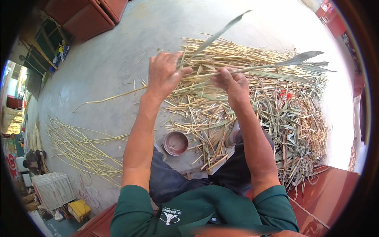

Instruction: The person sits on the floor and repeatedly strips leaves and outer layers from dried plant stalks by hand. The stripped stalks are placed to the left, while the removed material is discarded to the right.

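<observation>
My right hand (233, 83) pinches a long dry reed stalk (257, 68) between thumb and fingers. The stalk's grey-green leafy tip (300, 58) points right, and its thin bare end (106, 98) reaches left over the floor. Across that stalk is my left hand (164, 75), its thumb held away from its slightly blurred fingers. A long narrow leaf (221, 32) slants up and right from the gap between them; whether it is touched there is hidden. Beneath both hands lies a wide heap of straw-coloured stalks (229, 53).
Loose leaves and husks (292, 130) pile up at the right. A small round bowl (176, 143) stands by my legs. Thin peeled stalks (85, 148) lie at left on the concrete floor (106, 59). A white crate (53, 190) and yellow container (79, 210) stand lower left; red-brown furniture (85, 19) is far left.
</observation>
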Demonstrator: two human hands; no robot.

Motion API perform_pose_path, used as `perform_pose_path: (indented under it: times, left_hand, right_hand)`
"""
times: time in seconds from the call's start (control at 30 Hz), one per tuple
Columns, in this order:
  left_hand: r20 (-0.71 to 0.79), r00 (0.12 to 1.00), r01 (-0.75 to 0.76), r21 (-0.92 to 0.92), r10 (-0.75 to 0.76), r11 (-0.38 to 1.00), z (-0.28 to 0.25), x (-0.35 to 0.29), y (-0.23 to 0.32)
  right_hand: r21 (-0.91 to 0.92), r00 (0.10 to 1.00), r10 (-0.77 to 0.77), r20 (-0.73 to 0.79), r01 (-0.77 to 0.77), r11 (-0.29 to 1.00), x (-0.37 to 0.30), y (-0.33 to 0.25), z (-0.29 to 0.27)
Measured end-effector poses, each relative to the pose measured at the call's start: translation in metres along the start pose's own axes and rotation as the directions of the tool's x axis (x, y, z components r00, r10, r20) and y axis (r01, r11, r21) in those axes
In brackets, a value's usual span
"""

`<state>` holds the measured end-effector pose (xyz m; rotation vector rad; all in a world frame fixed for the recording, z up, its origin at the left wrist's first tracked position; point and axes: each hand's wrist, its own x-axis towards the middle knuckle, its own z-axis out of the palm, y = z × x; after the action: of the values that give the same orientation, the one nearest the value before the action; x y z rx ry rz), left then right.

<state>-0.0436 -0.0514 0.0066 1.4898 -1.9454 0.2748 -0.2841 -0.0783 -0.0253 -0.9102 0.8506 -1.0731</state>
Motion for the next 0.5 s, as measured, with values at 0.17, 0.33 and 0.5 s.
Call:
perform_pose_path:
  times: [0.17, 0.33, 0.5]
  left_hand:
    - [0.115, 0.992, -0.016, -0.354, 0.061, 0.935, 0.024, 0.001, 0.029]
    - [0.268, 0.960, 0.205, -0.474, -0.081, 0.856, 0.017, 0.004, 0.003]
    - [0.473, 0.875, 0.388, -0.562, -0.101, 0.730, 0.013, -0.003, -0.012]
  right_hand:
    - [0.011, 0.995, -0.103, -0.010, 0.103, 0.995, -0.005, 0.006, 0.016]
    - [-0.056, 0.979, -0.201, -0.031, 0.199, 0.978, -0.005, -0.008, 0.007]
    - [-0.153, 0.956, -0.293, -0.011, 0.288, 0.945, -0.007, -0.015, 0.003]
